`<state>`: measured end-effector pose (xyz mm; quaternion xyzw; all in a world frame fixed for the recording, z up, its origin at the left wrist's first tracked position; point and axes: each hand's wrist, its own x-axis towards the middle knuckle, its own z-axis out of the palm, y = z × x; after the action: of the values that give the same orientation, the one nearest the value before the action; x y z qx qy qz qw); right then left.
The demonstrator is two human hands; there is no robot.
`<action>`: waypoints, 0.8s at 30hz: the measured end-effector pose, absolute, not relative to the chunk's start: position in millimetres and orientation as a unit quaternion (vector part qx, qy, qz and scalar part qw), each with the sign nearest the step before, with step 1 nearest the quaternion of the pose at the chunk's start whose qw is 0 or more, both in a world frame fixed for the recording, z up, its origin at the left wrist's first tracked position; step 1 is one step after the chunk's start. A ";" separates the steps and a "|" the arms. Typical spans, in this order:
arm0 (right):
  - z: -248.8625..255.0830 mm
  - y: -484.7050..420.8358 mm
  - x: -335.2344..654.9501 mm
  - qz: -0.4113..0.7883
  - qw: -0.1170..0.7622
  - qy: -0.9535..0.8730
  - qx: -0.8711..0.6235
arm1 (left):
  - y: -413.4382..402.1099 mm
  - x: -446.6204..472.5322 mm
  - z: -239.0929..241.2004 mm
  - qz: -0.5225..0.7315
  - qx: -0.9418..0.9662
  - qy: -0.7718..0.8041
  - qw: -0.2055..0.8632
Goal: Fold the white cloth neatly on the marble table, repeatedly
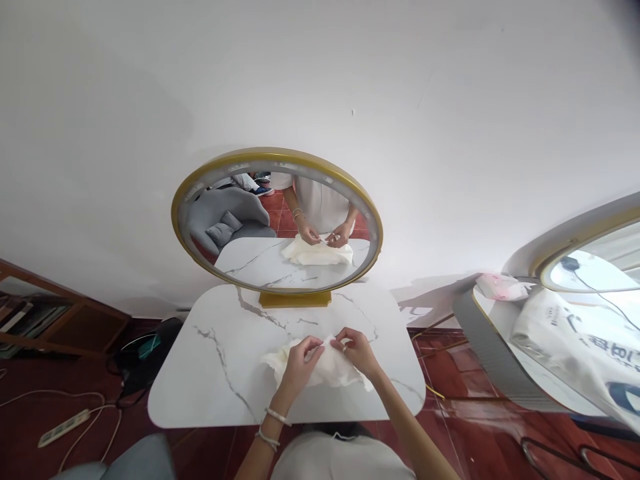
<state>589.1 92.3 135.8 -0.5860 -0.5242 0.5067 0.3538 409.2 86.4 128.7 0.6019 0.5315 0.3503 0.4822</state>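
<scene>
Seems only partway done, pinching the far edge of the pale cloth (334, 372) between nearly closed fingers (313, 342) of left hand (300, 360) and right hand (359, 350), leaving the rest spread but rumpled, not yet flat, on the tabletop (197, 377).

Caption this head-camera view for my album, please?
Left hand and right hand pinch crumpled white cloth over a marbled table before a mirror.

A gold-framed mirror (277, 223) is standing on a white, grey-veined worktop (200, 367); a pale wall (450, 100) is rising behind it. Left of the mirror, a wooden bookcase (95, 330) is holding books (33, 312); right of it, a second mirror (600, 267) is standing. Below the mirror, a red tiled floor (453, 367) is shining.
</scene>
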 end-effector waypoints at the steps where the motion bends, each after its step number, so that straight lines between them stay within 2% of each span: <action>1: 136.5 92.7 588.6 0.510 0.360 -0.524 -0.580 | 86.6 409.8 129.8 0.350 0.604 0.528 0.483; 4: 138.8 96.6 588.3 0.540 0.355 -0.517 -0.561 | 86.1 412.0 133.9 0.348 0.612 0.519 0.485; 9: 160.7 109.1 600.5 0.593 0.249 -0.536 -0.546 | 79.3 405.9 137.7 0.293 0.639 0.498 0.508; 14: 214.1 111.3 632.9 0.442 0.318 -0.659 -0.518 | 76.6 371.4 135.3 0.211 0.715 0.509 0.431; 16: 229.5 108.0 648.5 0.398 0.349 -0.661 -0.532 | 79.5 356.3 137.0 0.203 0.709 0.518 0.433; 19: 237.8 102.7 671.1 0.359 0.394 -0.644 -0.549 | 85.3 342.8 142.6 0.233 0.684 0.537 0.435; 24: 234.2 97.0 696.0 0.319 0.447 -0.613 -0.568 | 90.8 345.6 149.5 0.325 0.687 0.530 0.377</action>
<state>696.0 97.0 234.2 -0.5679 -0.6127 0.3191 0.4474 345.6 90.8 149.5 0.6868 0.5301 0.3249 0.3766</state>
